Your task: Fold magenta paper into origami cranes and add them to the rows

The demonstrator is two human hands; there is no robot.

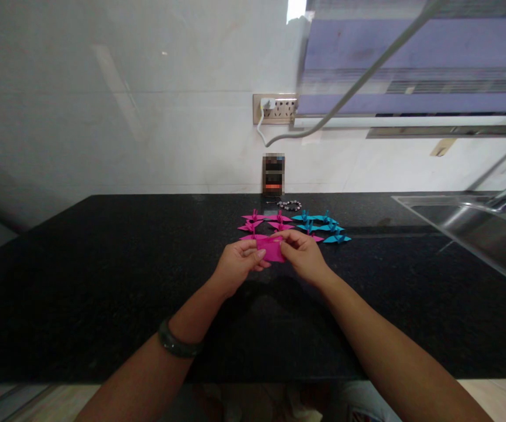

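Note:
A folded piece of pink origami paper (271, 250) is held up between my two hands, above the dark countertop. My left hand (238, 262) pinches its left side, thumb across the front. On the right side, my right hand (304, 255) grips the paper between thumb and fingers. Just beyond them stand rows of small folded paper cranes: pink cranes (280, 227) on the left and blue cranes (309, 227) on the right. The nearest pink cranes are partly hidden behind my hands and the paper.
Behind the cranes lies a beaded bracelet (290, 206). A phone (273, 174) leans against the wall under a power socket (274, 109) with a plugged-in cable (318, 124). At the right is a metal sink (477, 220). The black countertop (103, 275) extends to the left.

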